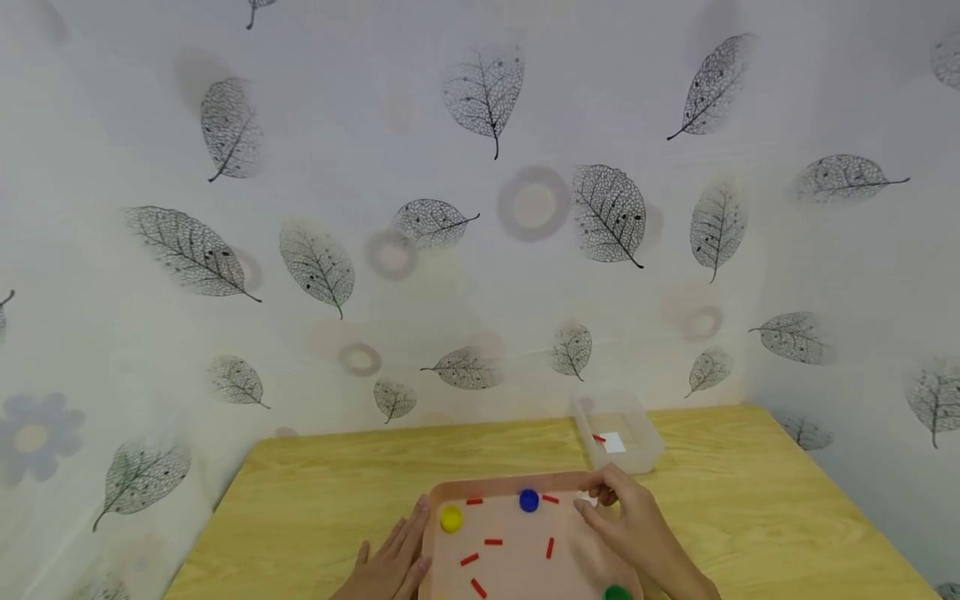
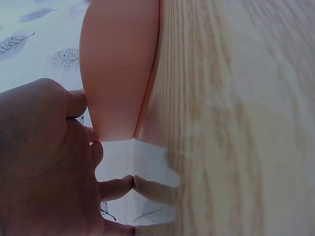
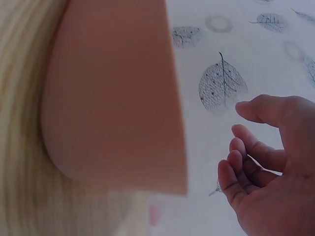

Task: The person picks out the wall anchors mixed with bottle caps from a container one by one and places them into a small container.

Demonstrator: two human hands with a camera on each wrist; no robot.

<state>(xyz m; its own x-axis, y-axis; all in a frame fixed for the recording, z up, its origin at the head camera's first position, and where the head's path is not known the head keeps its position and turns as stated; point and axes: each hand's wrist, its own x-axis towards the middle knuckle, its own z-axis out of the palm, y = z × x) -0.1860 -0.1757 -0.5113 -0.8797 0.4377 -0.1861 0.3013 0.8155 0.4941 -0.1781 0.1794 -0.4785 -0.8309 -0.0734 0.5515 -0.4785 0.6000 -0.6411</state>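
A pink tray (image 1: 517, 575) lies on the table, holding several short red sticks (image 1: 492, 542), a yellow round cap (image 1: 452, 518), a blue one (image 1: 528, 500) and a green one (image 1: 617, 592). My left hand (image 1: 390, 560) rests at the tray's left side; its fingers touch the pink wall (image 2: 120, 73) in the left wrist view. Over the tray's back right corner is my right hand (image 1: 628, 515), overlapping a small white thing (image 1: 587, 497) there. The right wrist view shows that hand (image 3: 275, 172) with thumb and loosely bent fingers apart, nothing between them.
Behind the tray's right corner stands a clear plastic box (image 1: 641, 454) with a white square (image 1: 613, 442) and a red stick (image 1: 598, 437) showing in it. The wood-grain table (image 1: 322, 483) meets a leaf-patterned wall (image 1: 480, 292) at the back.
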